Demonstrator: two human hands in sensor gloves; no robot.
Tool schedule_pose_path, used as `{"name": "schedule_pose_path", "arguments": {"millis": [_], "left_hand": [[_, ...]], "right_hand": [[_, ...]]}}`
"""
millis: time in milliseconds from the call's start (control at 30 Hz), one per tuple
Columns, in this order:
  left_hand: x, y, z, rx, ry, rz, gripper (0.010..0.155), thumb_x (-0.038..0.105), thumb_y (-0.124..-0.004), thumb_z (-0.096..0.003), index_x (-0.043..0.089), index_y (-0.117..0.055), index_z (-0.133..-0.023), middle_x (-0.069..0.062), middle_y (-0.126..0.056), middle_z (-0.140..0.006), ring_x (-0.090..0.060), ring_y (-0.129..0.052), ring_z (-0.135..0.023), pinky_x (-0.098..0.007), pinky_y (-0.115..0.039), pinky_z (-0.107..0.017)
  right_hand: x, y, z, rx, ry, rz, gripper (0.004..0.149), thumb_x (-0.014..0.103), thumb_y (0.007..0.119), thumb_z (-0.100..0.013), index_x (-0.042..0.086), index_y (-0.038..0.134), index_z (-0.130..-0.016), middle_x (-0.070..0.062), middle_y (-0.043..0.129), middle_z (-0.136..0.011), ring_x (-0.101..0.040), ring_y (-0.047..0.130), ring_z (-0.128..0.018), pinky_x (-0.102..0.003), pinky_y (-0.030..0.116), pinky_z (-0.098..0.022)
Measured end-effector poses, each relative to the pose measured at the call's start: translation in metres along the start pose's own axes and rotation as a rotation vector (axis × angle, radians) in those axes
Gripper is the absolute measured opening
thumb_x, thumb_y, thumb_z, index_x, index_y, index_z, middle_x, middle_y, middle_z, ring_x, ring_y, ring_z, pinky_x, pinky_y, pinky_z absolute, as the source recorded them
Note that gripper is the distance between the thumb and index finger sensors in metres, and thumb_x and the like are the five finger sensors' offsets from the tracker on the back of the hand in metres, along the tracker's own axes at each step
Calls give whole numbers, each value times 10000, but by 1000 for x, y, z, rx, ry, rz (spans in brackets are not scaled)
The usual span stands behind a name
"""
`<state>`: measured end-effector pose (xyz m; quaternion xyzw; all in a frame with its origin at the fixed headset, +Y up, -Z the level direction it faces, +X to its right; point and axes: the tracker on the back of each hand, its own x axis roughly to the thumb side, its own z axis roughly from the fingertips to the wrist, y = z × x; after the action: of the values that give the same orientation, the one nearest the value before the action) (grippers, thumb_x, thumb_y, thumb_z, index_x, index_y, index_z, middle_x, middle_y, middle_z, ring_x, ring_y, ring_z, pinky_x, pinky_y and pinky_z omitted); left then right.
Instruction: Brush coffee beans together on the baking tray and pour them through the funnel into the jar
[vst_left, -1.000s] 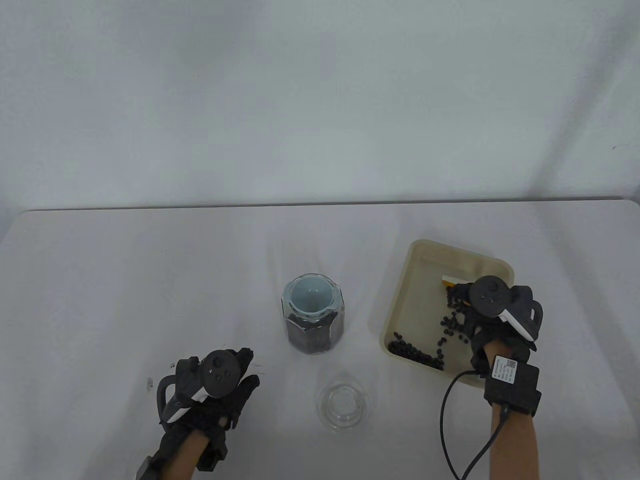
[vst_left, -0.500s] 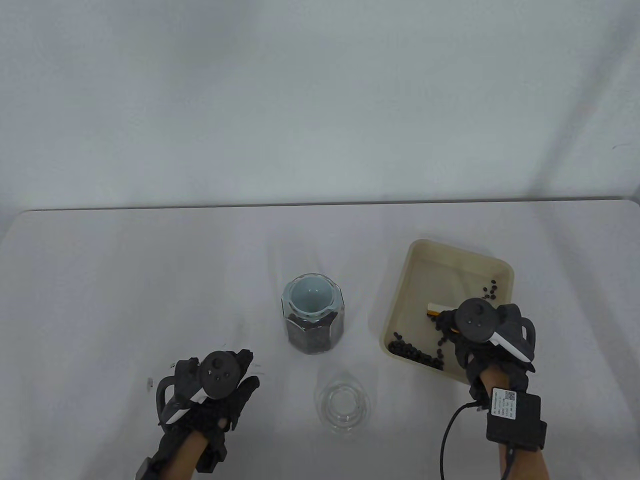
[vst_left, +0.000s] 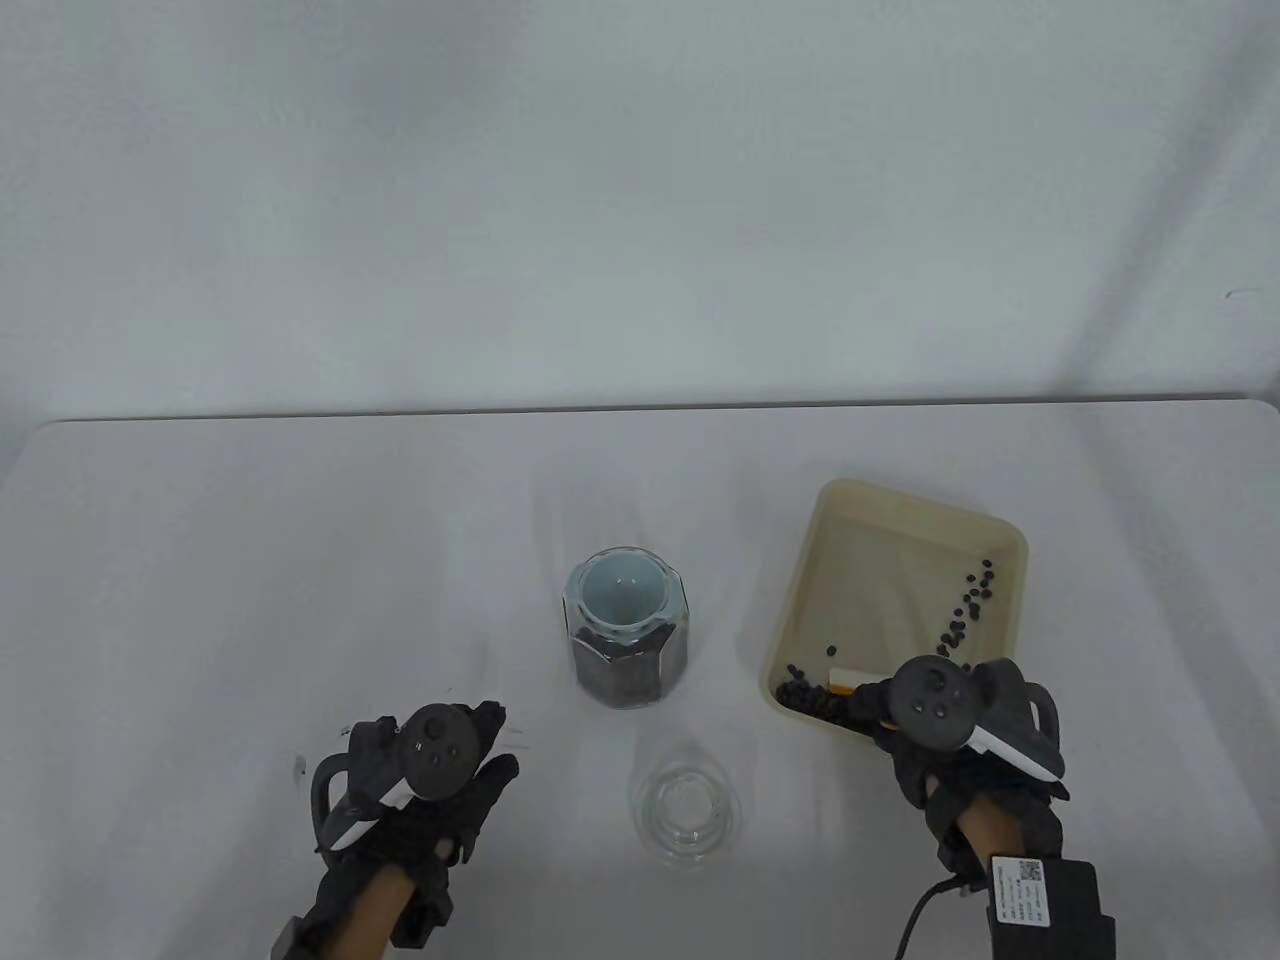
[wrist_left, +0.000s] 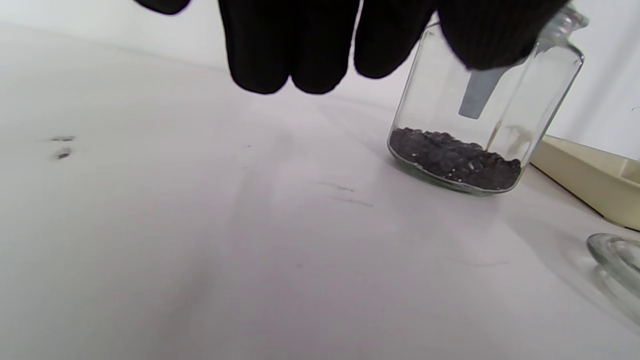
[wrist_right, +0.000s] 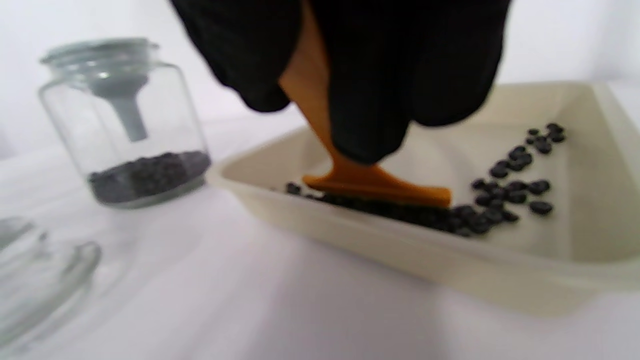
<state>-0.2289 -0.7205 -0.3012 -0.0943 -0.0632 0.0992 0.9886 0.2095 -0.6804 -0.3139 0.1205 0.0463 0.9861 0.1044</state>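
Note:
A cream baking tray (vst_left: 905, 500) lies at the right of the table. My right hand (vst_left: 885, 708) grips an orange brush (wrist_right: 375, 186) with pale bristles (vst_left: 842, 680), low at the tray's near edge. A heap of coffee beans (vst_left: 808, 698) sits under it in the near left corner. A loose line of beans (vst_left: 968, 603) runs along the right side. The glass jar (vst_left: 627, 640) stands at the middle with a grey funnel (vst_left: 620, 592) in its mouth and beans (wrist_left: 455, 160) at its bottom. My left hand (vst_left: 440, 770) rests on the table at the left, holding nothing.
A round glass lid (vst_left: 686, 810) lies on the table in front of the jar, between my two hands. A few dark specks (vst_left: 299, 768) mark the tabletop by my left hand. A pale wall stands behind the table's far edge.
My right hand has drawn the brush from mid-tray to the near edge, sweeping beans into the near left corner and uncovering a line of beans at the right. The left hand has stayed put.

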Motion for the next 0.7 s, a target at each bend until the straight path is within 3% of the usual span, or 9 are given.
{"name": "schedule_pose_path", "arguments": {"millis": [200, 400, 567, 700], "left_hand": [[0, 1, 1, -3, 5, 0, 665, 599, -673, -454, 318, -608, -1053, -40, -698, -1089, -316, -776, -1011, -692, -472, -747], [0, 1, 1, -6, 7, -1, 667, 600, -673, -453, 318, -605, -1054, -41, -697, -1089, -314, -777, -1011, -692, -472, -747], [-1, 3, 2, 4, 8, 7, 666, 599, -673, -454, 321, -602, -1055, -41, -696, -1090, -315, -773, -1013, -691, -471, -748], [-4, 3, 2, 7, 16, 19, 667, 599, -673, -454, 320, -600, -1055, -41, -694, -1090, -316, -773, -1013, -693, -469, -747]], "right_hand": [[8, -5, 8, 25, -14, 11, 433, 254, 852, -387, 240, 886, -819, -174, 928, -842, -285, 1063, -606, -460, 902, -462], [1, -30, 7, -87, 22, 11, 425, 244, 832, -410, 235, 866, -833, -184, 905, -857, -301, 1041, -621, -482, 877, -478], [-21, -61, -14, -184, 99, 32, 425, 245, 831, -411, 240, 861, -836, -176, 903, -861, -295, 1039, -627, -480, 875, -483], [-41, -63, -36, -215, 166, 20, 431, 232, 823, -418, 236, 847, -849, -186, 873, -886, -312, 1016, -660, -495, 855, -502]]}}
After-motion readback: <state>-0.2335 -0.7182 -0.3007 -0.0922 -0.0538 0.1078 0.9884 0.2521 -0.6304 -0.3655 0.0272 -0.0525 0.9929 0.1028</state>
